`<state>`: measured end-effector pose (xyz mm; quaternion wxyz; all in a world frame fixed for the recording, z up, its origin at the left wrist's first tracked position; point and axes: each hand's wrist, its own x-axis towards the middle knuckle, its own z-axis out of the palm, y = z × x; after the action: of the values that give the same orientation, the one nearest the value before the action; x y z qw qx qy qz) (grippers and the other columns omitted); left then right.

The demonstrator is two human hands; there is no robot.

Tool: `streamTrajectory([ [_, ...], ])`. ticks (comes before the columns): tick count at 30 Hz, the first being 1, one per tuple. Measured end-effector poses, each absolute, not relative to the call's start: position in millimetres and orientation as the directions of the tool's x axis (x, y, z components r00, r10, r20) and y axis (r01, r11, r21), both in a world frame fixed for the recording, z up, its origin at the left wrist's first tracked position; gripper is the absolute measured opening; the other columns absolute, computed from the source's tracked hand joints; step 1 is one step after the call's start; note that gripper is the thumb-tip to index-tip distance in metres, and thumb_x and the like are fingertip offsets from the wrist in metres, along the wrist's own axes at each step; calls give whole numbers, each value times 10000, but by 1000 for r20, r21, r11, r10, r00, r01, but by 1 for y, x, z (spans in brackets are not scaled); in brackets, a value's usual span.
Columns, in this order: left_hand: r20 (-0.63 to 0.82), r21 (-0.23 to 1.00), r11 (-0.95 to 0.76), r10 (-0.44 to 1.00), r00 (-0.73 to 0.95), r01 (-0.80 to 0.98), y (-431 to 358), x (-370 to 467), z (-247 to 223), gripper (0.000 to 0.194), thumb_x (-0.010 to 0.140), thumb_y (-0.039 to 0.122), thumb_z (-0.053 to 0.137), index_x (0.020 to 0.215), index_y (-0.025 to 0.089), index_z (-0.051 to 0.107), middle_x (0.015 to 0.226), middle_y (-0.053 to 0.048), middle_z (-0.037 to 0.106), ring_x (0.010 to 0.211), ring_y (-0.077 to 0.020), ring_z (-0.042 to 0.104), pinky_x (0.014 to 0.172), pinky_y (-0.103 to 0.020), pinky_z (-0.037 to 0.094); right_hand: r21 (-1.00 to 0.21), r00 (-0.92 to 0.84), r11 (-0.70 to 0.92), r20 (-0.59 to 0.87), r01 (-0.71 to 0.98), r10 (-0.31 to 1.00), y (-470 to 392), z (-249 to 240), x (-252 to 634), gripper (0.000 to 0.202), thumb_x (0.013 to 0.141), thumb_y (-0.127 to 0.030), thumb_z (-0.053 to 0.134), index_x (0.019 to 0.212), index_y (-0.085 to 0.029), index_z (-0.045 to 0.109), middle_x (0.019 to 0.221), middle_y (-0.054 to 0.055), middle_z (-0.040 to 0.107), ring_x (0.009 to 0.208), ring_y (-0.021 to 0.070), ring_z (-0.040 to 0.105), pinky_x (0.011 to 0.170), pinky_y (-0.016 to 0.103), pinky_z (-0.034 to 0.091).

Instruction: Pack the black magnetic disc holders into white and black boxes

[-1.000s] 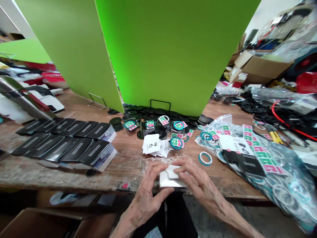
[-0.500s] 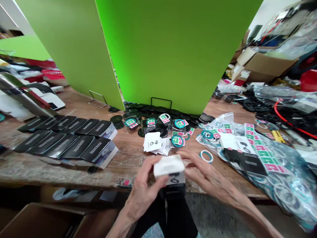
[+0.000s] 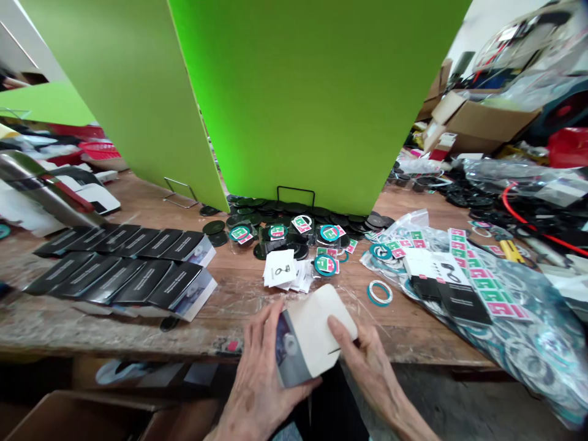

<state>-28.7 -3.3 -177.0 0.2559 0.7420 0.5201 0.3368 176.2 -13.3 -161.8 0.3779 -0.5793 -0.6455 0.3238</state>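
Observation:
My left hand [image 3: 260, 373] wraps round a small cardboard box [image 3: 294, 352] at the front edge of the workbench, low in the middle of the view. One printed grey-blue side of it faces up, and a white flap [image 3: 324, 318] stands out from its end. My right hand [image 3: 367, 355] has its thumb on that flap, with the fingers behind it. Whatever the box holds is hidden. Just beyond lie white leaflets [image 3: 281, 269] with a small black drawing. A teal and white ring [image 3: 380, 293] lies to the right.
Two rows of black boxes [image 3: 151, 282] stand at the left. Green panels [image 3: 298, 104] rise behind black discs [image 3: 298, 211] and bagged rings [image 3: 326, 264]. On the right, a clear bag of rings [image 3: 528, 349] carries sticker strips [image 3: 484, 282] and flattened boxes [image 3: 463, 300], overhanging the bench edge.
The box has been turned so its printed side and white flap show. My right hand has moved from its far side onto the flap. The camera view has shifted slightly.

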Motion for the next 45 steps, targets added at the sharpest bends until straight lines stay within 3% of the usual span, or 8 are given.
streamTrajectory([
  [3,264,594,-322,944,200,737,2,-44,-191,968,709,389,706,1466,269,115,1308,-137,431,1185,-350,436,979,-570,405,-858,-152,127,58,498,987,0,-157,189,385,997,-413,301,1237,-257,558,942,32,693,889,208,663,811,366,568],
  [7,195,459,-236,967,162,856,16,-68,-200,920,706,469,671,1449,229,183,1218,-123,487,1084,-349,480,911,-555,440,-575,-207,355,308,737,929,50,-160,217,496,939,-378,480,1403,-235,377,1407,100,445,1316,251,410,1095,457,362],
  [13,168,472,-225,972,164,852,16,-70,-203,866,669,435,697,1398,231,277,1209,-104,481,1095,-325,466,904,-498,452,-208,-510,581,313,787,801,117,-201,231,623,862,-258,615,1419,-159,355,1464,190,324,1385,322,269,1109,512,300],
  [20,145,557,-246,969,199,793,20,-72,-192,862,662,367,723,1383,228,272,1210,-109,472,1085,-316,461,923,-522,437,-220,-510,596,345,772,788,124,-227,241,606,878,-224,578,1431,-193,331,1392,188,288,1292,312,383,1009,471,440],
  [27,50,613,-267,953,300,744,22,-77,-170,825,698,380,722,1394,298,287,1255,-79,375,1195,-298,383,1016,-496,400,-289,-517,629,379,722,768,59,-180,240,638,927,-297,503,1491,-265,207,1372,158,305,1280,292,396,1028,457,436],
  [34,14,667,-322,907,421,672,26,-66,-158,849,659,413,760,1391,360,333,1221,-45,388,1181,-288,413,989,-446,453,-214,-639,698,289,683,713,19,-166,208,663,837,-199,637,1434,-219,349,1358,216,380,1222,350,482,922,465,514],
  [42,16,657,-352,891,454,667,22,-53,-154,862,602,285,780,1354,341,363,1227,-54,369,1198,-295,381,1007,-475,428,-314,-683,704,194,637,705,7,-180,187,759,870,-320,611,1496,-201,199,1453,215,299,1332,360,355,985,461,470],
  [45,57,691,-330,912,406,643,20,-44,-158,830,604,244,759,1327,338,361,1212,-54,375,1173,-284,404,994,-477,435,-362,-617,681,289,637,732,1,-177,175,684,925,-284,499,1499,-148,152,1493,212,221,1374,321,291,1008,429,462],
])
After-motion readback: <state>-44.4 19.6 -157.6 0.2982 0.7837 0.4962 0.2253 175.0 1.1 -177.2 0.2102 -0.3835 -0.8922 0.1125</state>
